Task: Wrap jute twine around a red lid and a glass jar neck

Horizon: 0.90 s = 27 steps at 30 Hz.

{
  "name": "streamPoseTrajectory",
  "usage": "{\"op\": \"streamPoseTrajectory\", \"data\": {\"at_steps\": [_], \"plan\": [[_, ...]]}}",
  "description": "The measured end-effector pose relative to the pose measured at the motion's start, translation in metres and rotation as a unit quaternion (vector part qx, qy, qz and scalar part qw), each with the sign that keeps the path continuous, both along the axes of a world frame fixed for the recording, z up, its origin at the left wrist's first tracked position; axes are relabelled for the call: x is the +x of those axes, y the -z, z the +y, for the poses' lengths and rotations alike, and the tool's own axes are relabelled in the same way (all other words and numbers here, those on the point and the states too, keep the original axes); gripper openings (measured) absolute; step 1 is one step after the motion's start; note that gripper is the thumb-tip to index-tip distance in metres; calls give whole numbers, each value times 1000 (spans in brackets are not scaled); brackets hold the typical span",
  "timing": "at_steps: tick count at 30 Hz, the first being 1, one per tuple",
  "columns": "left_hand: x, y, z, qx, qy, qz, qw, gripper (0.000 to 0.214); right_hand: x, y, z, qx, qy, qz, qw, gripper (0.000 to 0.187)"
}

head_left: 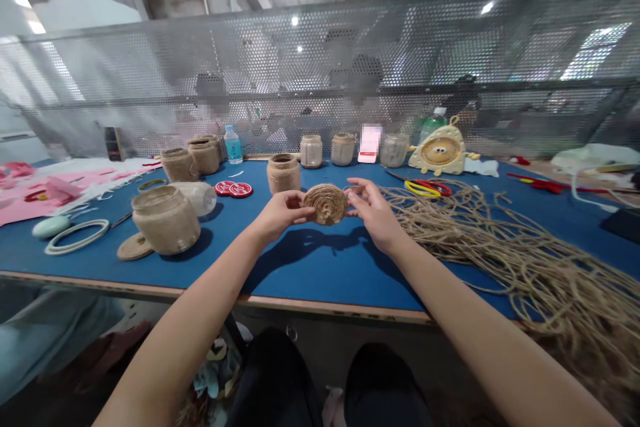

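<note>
My left hand (278, 216) pinches the left edge of a round disc of coiled jute twine (326, 205), held up above the blue tabletop with its spiral face toward me. At the opposite edge, my right hand (374, 213) grips the rim with thumb and fingertips, its index finger raised a little. Just behind the disc stands a twine-wrapped jar (283, 175). A large heap of loose jute twine (480, 230) spreads from beside my right hand toward the table's right front edge.
To the left are a large twine-wrapped jar (167, 221), a glass jar lying on its side (197, 198) and a twine disc (135, 247). Scissors (425, 188) lie behind the twine. A yellow fan (440, 151), a phone (370, 143) and more jars line the back, before a perforated metal screen (280, 73).
</note>
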State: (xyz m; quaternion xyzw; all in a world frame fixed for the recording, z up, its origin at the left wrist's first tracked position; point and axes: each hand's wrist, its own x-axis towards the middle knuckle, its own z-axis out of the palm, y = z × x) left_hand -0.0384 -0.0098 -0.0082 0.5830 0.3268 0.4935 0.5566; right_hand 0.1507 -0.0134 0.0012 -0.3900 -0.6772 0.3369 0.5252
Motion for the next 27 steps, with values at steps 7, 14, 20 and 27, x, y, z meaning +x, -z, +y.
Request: {"op": "streamPoseTrajectory", "data": {"at_steps": [7,14,20,27], "plan": [[1,-1,-1,22,-3,-17,1000,31,-1,0,-10,94,-12,-172,981,67],[2,1,-2,14,2,-9,1000,30,-1,2,-12,117,-11,-204,972,51],[3,3,-2,-1,23,2,1000,32,0,5,-8,95,-14,-178,979,50],[4,3,-4,5,36,9,999,32,-1,6,-6,72,-3,-160,984,42]]}}
